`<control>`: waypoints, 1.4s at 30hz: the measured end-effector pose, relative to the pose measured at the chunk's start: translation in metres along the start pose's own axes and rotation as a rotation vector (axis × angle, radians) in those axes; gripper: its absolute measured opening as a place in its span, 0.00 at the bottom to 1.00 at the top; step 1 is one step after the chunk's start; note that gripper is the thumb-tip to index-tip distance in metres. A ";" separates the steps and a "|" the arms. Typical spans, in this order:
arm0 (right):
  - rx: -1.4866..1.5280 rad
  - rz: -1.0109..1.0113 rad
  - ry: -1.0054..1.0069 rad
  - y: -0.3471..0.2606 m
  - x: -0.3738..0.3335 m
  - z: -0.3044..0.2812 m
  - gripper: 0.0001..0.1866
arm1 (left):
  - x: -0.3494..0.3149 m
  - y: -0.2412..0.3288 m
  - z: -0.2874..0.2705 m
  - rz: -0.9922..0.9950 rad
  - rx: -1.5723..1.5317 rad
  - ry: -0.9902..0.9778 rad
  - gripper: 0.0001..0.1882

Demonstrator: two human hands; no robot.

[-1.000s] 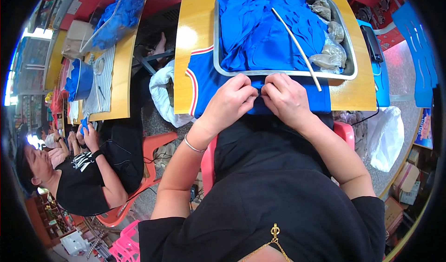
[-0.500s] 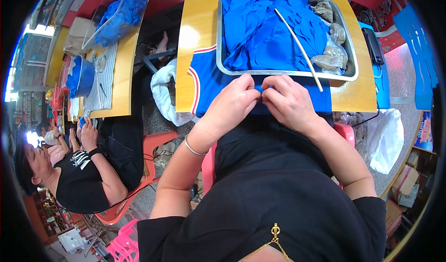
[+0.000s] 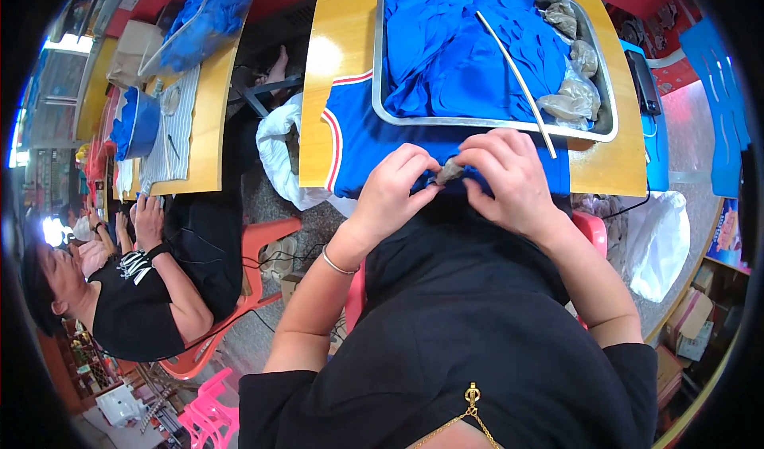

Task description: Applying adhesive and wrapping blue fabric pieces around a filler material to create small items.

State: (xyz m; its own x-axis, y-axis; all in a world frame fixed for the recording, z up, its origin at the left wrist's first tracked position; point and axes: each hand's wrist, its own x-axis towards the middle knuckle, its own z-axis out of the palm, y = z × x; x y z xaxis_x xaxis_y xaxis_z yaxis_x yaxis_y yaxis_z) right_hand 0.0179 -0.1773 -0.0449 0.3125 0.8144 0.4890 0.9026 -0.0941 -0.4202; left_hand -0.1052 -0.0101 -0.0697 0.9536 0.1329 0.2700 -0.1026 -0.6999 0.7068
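Observation:
Near the table's front edge, both my hands work close together. My left hand [image 3: 397,185] is closed in a pinch on a small dark blue piece of cloth [image 3: 422,181], mostly hidden by the fingers. Between the hands sits a small grey-brown lump [image 3: 450,169], held by the bent fingers of my right hand [image 3: 509,180]; its kind is too small to make out. Under and beyond the hands lies a blue garment [image 3: 358,142] with a red and white trimmed edge. On it rests a metal tray [image 3: 493,122] heaped with blue cloth pieces [image 3: 477,59].
A thin pale stick [image 3: 509,63] lies across the tray, its end jutting over the near rim. Plastic bags of grey-brown stuff [image 3: 574,99] fill the tray's right side. To the left, a co-worker [image 3: 131,314] sits at another table [image 3: 208,130] with a blue tub [image 3: 142,126].
My hands have moved apart and slightly down, and the grey-brown lump now shows between them. The co-worker's hand has shifted a little.

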 end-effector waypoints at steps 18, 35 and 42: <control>0.090 0.019 -0.024 0.014 0.007 0.013 0.09 | 0.006 -0.005 0.012 -0.035 -0.208 0.127 0.05; 0.082 0.066 -0.093 0.016 0.004 0.012 0.06 | 0.010 0.003 0.017 -0.013 -0.106 0.134 0.07; 0.107 -0.061 -0.100 0.020 0.003 0.008 0.07 | 0.008 -0.003 0.020 0.022 -0.065 0.178 0.04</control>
State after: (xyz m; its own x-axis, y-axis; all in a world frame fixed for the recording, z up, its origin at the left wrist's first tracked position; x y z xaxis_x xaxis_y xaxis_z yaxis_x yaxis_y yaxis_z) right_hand 0.0348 -0.1725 -0.0576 0.2220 0.8700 0.4402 0.8809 0.0146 -0.4732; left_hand -0.0912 -0.0211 -0.0824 0.8865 0.2442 0.3930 -0.1464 -0.6577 0.7390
